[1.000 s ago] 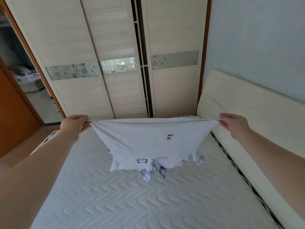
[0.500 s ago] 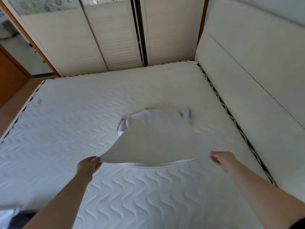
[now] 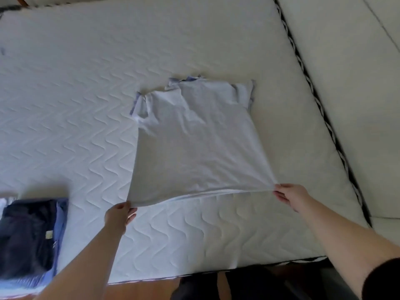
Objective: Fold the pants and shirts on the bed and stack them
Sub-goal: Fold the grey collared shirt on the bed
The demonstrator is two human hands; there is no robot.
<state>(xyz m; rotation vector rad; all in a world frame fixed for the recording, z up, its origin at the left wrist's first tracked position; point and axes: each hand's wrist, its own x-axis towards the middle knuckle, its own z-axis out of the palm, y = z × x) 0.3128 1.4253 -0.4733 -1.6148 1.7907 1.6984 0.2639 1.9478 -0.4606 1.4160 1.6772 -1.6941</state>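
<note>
A white short-sleeved shirt [image 3: 194,144] with blue checked trim lies spread flat, back side up, on the white quilted mattress [image 3: 75,94], collar away from me. My left hand [image 3: 119,215] pinches the hem's near left corner. My right hand [image 3: 290,195] pinches the hem's near right corner, and the hem is stretched taut between them, slightly lifted off the mattress. A stack of folded clothes [image 3: 30,237], dark navy on top with blue and white beneath, sits at the mattress's near left corner.
A cream padded headboard [image 3: 350,72] runs along the right side past the mattress's dark braided piping. The near bed edge and an orange-brown wooden floor [image 3: 140,291] show at the bottom, beside my dark clothing.
The shirt went from held up in the air to laid flat on the mattress, pulled toward me. My view tilted down, bringing the folded stack into sight.
</note>
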